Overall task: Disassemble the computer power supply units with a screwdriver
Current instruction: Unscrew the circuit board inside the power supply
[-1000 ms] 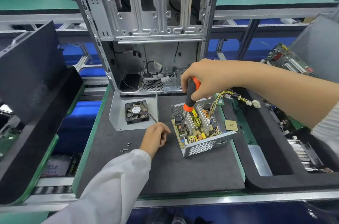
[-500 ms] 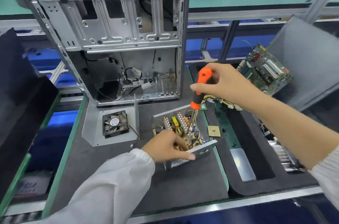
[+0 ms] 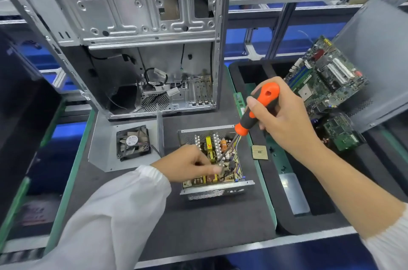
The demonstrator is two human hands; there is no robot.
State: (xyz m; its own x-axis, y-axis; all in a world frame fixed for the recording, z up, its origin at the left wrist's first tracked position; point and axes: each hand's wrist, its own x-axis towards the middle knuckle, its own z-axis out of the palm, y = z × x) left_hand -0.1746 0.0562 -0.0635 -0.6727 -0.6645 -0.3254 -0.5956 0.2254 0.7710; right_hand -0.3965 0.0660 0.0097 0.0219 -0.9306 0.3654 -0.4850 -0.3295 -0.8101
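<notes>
**Power supply unit open on the mat, screwdriver tip inside**

Power supply unit (image 3: 215, 161), its cover off and its circuit board exposed, sits on the dark mat (image 3: 198, 221) of the counter, in front of an empty computer case (image 3: 136, 33) that stands upright.

Head view: the right hand (image 3: 284, 119) has its grip wrapped round the orange and black handle of the screwdriver (image 3: 254, 113), which tilts down to the left so that its shaft reaches in among the board's components. The left hand (image 3: 187, 164) rests over the unit's left side with its fingers curled beside the screwdriver tip; whether they pinch anything cannot be told. A loose fan (image 3: 133, 142) lies on a metal panel left of the unit. A small square chip (image 3: 260, 152) lies just right of it. Motherboards (image 3: 324, 77) are stacked in the tray (image 3: 276, 210) on the right.
</notes>
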